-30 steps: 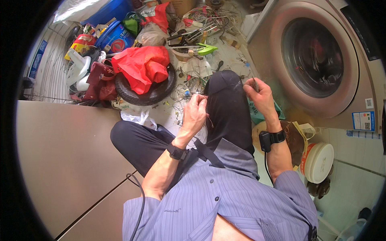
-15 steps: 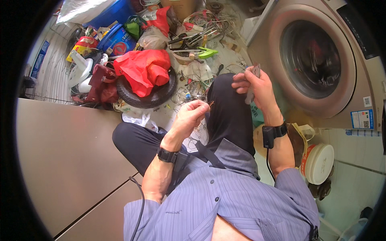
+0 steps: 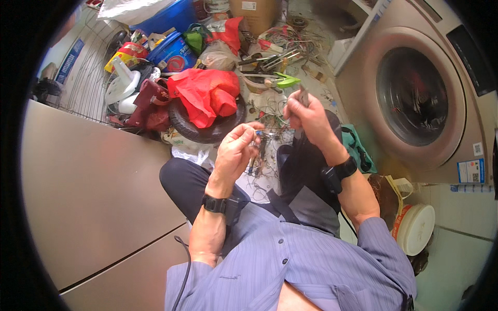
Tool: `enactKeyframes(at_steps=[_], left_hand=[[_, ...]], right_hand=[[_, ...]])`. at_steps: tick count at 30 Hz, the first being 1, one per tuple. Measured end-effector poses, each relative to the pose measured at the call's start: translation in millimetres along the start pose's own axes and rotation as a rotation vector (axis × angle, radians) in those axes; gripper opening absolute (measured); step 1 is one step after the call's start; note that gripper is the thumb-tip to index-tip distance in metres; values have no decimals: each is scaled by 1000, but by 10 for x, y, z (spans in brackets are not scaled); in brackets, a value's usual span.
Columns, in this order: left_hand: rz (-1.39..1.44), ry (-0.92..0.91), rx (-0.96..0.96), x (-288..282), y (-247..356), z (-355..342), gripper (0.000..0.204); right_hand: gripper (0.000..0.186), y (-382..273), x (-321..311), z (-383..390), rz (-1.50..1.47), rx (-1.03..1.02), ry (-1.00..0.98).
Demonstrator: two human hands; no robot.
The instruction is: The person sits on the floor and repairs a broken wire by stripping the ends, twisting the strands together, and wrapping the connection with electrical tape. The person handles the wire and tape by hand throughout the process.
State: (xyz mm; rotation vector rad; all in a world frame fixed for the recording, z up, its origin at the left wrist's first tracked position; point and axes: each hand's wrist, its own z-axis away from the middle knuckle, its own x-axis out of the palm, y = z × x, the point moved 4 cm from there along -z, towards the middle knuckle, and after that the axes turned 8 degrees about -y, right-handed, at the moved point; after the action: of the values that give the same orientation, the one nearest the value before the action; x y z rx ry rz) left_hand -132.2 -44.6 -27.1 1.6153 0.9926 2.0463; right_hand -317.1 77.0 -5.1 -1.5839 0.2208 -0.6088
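Note:
My left hand (image 3: 236, 149) is closed in a pinch above my lap, thumb against fingertips. A small bit with a blue part (image 3: 258, 132) shows at those fingertips, and a thin line, perhaps a wire, seems to run from it toward the right; it is too small to tell. My right hand (image 3: 311, 118) is higher and to the right, wrapped round a flat grey knife-like tool (image 3: 303, 95) whose upper end sticks up past the thumb. Beneath both hands, the floor is strewn with tangled wires and scraps (image 3: 267, 155). Both wrists wear black straps.
A red bag (image 3: 205, 93) lies over a black tyre (image 3: 184, 127) at far left, beside a blue bucket (image 3: 174, 52). A washing machine (image 3: 358, 93) stands on the right, a white tub (image 3: 419, 228) below it. Beige panels (image 3: 104, 192) border the left. Green-handled tool (image 3: 287, 80) lies ahead.
My right hand has moved left and slightly down with the grey tool, closer to my left hand. The left fingers have shifted a little. The view has moved, and the right knee has tilted.

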Motion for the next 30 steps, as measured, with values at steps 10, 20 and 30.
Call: enactKeyframes(at_steps=[10,20,30], left_hand=[[105,32,-75,-149,7,-204,23],[140,214,80,-483,389,-79,26],[306,491,359,-1368,1253,248,30]], right_hand=[[18,36,499,-10,1026,-330,-194],[20,-246,9,-13,1176,-420,-145],[19,-594,-1070,135,1158,-193,275]])
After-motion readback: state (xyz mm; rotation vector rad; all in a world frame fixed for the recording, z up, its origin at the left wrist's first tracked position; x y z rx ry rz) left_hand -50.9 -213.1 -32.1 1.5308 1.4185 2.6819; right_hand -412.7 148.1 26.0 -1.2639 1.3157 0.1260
